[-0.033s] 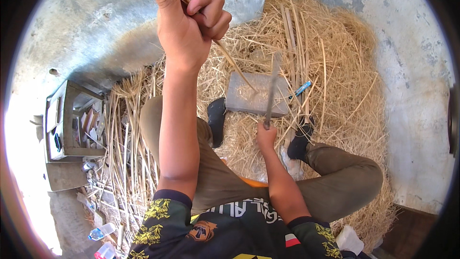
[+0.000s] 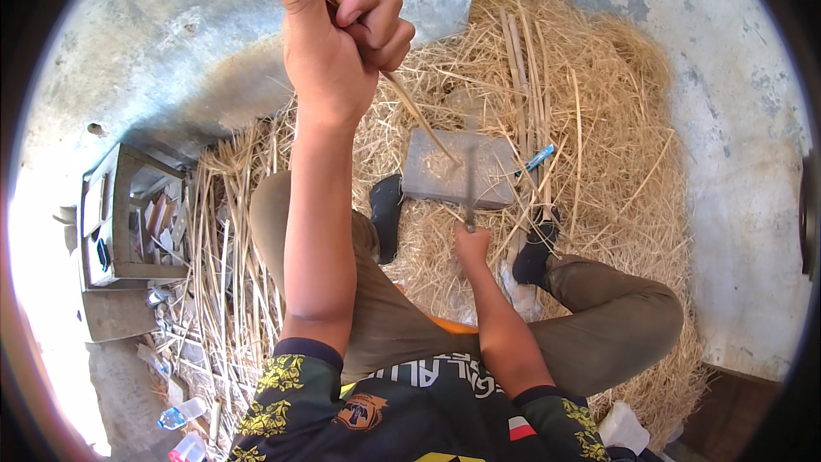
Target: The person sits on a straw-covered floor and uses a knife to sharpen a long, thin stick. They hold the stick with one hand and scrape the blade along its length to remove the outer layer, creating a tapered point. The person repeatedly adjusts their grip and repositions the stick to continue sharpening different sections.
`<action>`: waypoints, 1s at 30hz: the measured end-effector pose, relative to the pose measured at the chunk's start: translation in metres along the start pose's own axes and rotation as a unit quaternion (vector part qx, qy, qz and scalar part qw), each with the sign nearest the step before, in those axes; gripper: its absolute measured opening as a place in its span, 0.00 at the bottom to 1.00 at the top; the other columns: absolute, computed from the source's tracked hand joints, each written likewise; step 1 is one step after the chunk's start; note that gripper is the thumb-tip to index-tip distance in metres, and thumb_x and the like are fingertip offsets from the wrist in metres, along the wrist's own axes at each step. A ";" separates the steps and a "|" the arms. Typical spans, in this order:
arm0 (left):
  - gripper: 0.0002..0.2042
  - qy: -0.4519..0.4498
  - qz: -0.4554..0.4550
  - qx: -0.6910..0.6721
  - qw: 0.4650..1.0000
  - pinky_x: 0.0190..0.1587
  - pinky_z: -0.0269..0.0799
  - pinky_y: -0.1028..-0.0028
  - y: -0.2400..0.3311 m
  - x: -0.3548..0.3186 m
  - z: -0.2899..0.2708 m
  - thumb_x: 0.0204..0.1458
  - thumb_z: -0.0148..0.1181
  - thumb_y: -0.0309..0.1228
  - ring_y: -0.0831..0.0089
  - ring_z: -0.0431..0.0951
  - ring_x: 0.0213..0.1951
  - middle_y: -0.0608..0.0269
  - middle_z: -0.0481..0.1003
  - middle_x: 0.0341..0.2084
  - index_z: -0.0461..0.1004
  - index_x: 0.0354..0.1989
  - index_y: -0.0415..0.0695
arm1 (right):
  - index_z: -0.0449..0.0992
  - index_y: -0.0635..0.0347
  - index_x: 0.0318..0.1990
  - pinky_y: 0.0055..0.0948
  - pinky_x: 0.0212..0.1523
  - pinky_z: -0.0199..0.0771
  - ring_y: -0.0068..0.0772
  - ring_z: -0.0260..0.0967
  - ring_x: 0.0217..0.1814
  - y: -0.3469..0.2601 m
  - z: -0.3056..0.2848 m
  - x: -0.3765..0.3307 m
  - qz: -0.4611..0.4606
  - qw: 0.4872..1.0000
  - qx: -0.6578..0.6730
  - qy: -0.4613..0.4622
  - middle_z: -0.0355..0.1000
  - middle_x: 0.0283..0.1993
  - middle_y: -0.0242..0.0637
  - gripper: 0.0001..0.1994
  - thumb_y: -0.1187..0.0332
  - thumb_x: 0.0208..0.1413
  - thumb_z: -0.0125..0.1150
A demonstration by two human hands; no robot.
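Raised high at the upper left, my left hand (image 2: 346,30) is closed around a long thin bamboo strip (image 2: 409,104). The strip slants down to the right, its lower end on a grey rectangular block (image 2: 428,178) that lies on the shavings. My right hand (image 2: 470,245), lower and close to the block's near edge, grips the handle of a long-bladed knife (image 2: 470,184). The blade points away from me over the block, right of the strip's end and apart from it; motion blurs it slightly.
Pale shavings (image 2: 620,137) cover the floor around my feet. A light-blue slim tool (image 2: 536,159) lies right of the block, beside long strips (image 2: 517,60). More strips (image 2: 227,248) lie at left, near a wooden cabinet (image 2: 150,271) and a plastic bottle (image 2: 181,413). Grey walls (image 2: 727,162) stand around.
The knife has swung left, its blade tip coming lower and nearer to the strip's end. My right hand has shifted slightly left. My left hand and the bamboo strip have barely moved.
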State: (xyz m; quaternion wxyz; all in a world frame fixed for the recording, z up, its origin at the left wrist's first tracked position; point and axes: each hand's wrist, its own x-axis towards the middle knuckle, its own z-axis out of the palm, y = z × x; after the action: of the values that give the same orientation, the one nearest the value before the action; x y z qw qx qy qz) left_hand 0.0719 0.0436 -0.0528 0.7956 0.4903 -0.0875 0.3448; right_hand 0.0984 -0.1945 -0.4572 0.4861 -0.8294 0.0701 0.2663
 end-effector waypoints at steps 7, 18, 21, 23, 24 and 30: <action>0.35 0.051 0.024 0.064 0.996 0.18 0.34 0.74 0.000 -0.002 0.006 0.56 0.32 0.75 0.80 0.38 0.16 0.75 0.44 0.12 0.50 0.20 0.53 | 0.74 0.70 0.20 0.42 0.28 0.67 0.39 0.71 0.21 -0.055 -0.018 -0.036 -0.115 0.987 -0.098 0.049 0.71 0.17 0.45 0.16 0.62 0.48 0.64; 0.35 0.091 0.032 0.073 0.993 0.20 0.34 0.73 0.002 0.000 -0.001 0.56 0.32 0.75 0.80 0.38 0.17 0.76 0.44 0.13 0.49 0.20 0.52 | 0.80 0.71 0.27 0.48 0.42 0.75 0.61 0.78 0.36 -0.029 -0.023 -0.018 0.020 0.978 -0.197 0.061 0.78 0.31 0.60 0.18 0.58 0.47 0.62; 0.35 0.126 0.065 0.111 0.984 0.20 0.35 0.73 0.002 0.001 0.001 0.55 0.34 0.75 0.80 0.39 0.17 0.75 0.45 0.14 0.50 0.21 0.51 | 0.78 0.72 0.25 0.48 0.39 0.74 0.58 0.78 0.33 -0.054 -0.018 -0.032 -0.033 0.993 -0.107 0.038 0.76 0.27 0.59 0.19 0.58 0.46 0.63; 0.35 0.156 0.080 0.122 0.977 0.20 0.36 0.74 0.002 0.002 0.001 0.56 0.36 0.74 0.80 0.41 0.17 0.75 0.45 0.14 0.51 0.21 0.50 | 0.77 0.71 0.24 0.47 0.38 0.73 0.56 0.78 0.31 -0.063 -0.015 -0.035 -0.080 0.995 -0.059 0.025 0.75 0.25 0.58 0.18 0.59 0.46 0.64; 0.35 0.170 0.087 0.122 0.974 0.20 0.37 0.73 0.001 0.002 0.001 0.56 0.37 0.73 0.80 0.41 0.17 0.74 0.45 0.14 0.51 0.22 0.50 | 0.77 0.72 0.24 0.46 0.37 0.74 0.54 0.78 0.31 -0.055 -0.012 -0.031 -0.079 0.994 -0.063 0.031 0.75 0.25 0.57 0.18 0.59 0.46 0.64; 0.32 0.178 0.131 0.131 0.967 0.19 0.40 0.74 -0.003 0.004 0.001 0.60 0.44 0.67 0.80 0.45 0.15 0.73 0.48 0.14 0.53 0.23 0.49 | 0.76 0.73 0.26 0.43 0.27 0.76 0.47 0.78 0.26 -0.017 -0.004 -0.003 0.099 0.993 -0.070 -0.003 0.76 0.23 0.52 0.19 0.58 0.47 0.65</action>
State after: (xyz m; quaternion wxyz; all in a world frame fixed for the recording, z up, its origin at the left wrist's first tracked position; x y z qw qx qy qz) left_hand 0.0772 0.0439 -0.0530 0.6752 0.5056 0.0378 0.5358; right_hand 0.1033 -0.1894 -0.4409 0.3984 -0.8497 0.1314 0.3194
